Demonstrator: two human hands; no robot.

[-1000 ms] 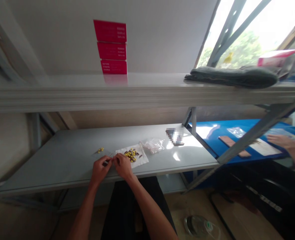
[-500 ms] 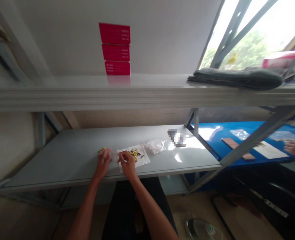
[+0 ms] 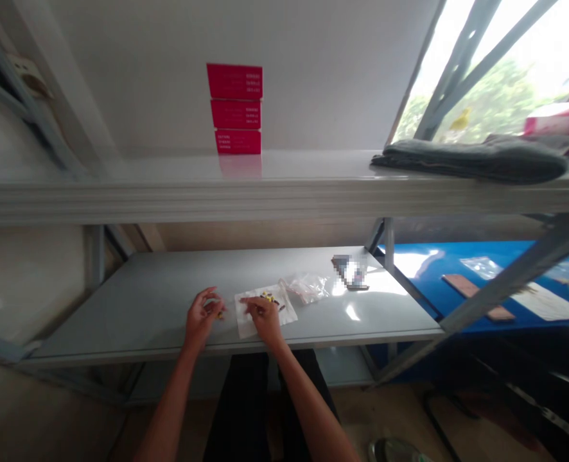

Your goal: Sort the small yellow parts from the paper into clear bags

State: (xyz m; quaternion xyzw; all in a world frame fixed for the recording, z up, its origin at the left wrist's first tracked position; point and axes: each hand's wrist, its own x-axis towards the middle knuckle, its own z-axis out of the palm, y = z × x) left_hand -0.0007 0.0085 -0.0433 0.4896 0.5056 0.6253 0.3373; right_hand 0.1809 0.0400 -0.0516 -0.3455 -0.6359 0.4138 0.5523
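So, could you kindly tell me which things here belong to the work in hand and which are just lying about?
In use: left hand; right hand; white paper; yellow pieces.

Lying about: plastic bag; blurred object; red boxes; grey cloth.

Window (image 3: 477, 70), up and right of the hands, is blown out and is the main light; the room side runs dim. Hard glare on the shelf (image 3: 121, 327) sits just right of the right hand (image 3: 264, 317), with soft shadow under the left hand (image 3: 201, 317). Frame edges bow, a pixelated patch (image 3: 349, 271) lies beyond the right hand, and the yellow pieces (image 3: 269, 296) look possibly soft.
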